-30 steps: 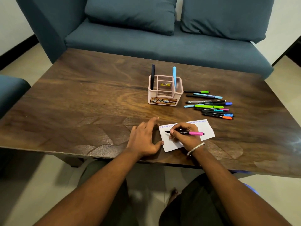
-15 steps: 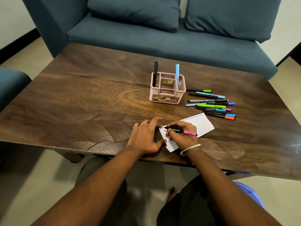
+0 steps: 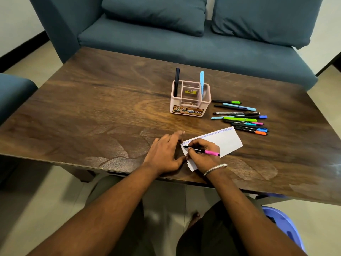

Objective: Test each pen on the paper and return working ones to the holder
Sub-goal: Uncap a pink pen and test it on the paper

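My right hand [image 3: 202, 154] grips a black pen with a pink end [image 3: 212, 152], its tip on the left corner of a white paper [image 3: 225, 143] near the table's front edge. My left hand [image 3: 166, 153] lies flat with straight fingers on the table, touching the paper's left edge. A pink pen holder [image 3: 190, 109] stands behind the paper with a dark pen [image 3: 177, 80] and a light blue pen [image 3: 202, 82] upright in it. Several loose pens [image 3: 239, 117] lie in a row on the table right of the holder.
The wooden table [image 3: 92, 117] spreads wide to the left of the hands. A blue sofa [image 3: 184, 43] stands behind it, another blue seat [image 3: 13, 93] at the left. A purple plastic stool [image 3: 282, 224] shows under the table's right front.
My right hand has slid left along the paper with the pen, ending at the left corner. The paper has turned slightly. My left hand stays pressed at the paper's edge.
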